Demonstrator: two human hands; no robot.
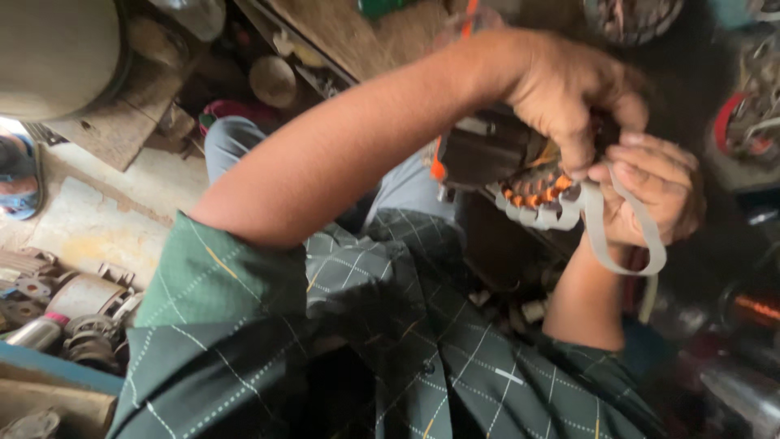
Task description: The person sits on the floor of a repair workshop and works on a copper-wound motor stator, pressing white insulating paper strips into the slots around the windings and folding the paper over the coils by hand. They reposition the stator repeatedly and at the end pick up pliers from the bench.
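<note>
A person in a green checked shirt (390, 349) is sitting low over cluttered ground and working on a motor stator (496, 158), a dark block that is resting in front of the knees, just beneath the fingers of both hands. Its winding (538, 189) is showing as a curved row of orange-brown coils, already partly bound in pale loops, directly under the fingertips. The left hand (573, 89) is reaching over the top of the stator, its fingers curled down and pinching at the coil edge where the tape meets it. The right hand (654, 191) is sitting just beyond and below, its fingers closed around a flat whitish binding tape (630, 240), which is hanging in a long loop from those fingers and running back up to the winding. Judging by this, the lacing of the coil ends is under way, with part of the curve bound and the rest, hidden behind the left fingers, not possible to assess. The next move is likely calling for the loop to be drawn snug and a fresh turn threaded beside the last one, keeping tension even. Away from the fingers, on the far left, old metal parts (77, 313) are lying in a heap.
</note>
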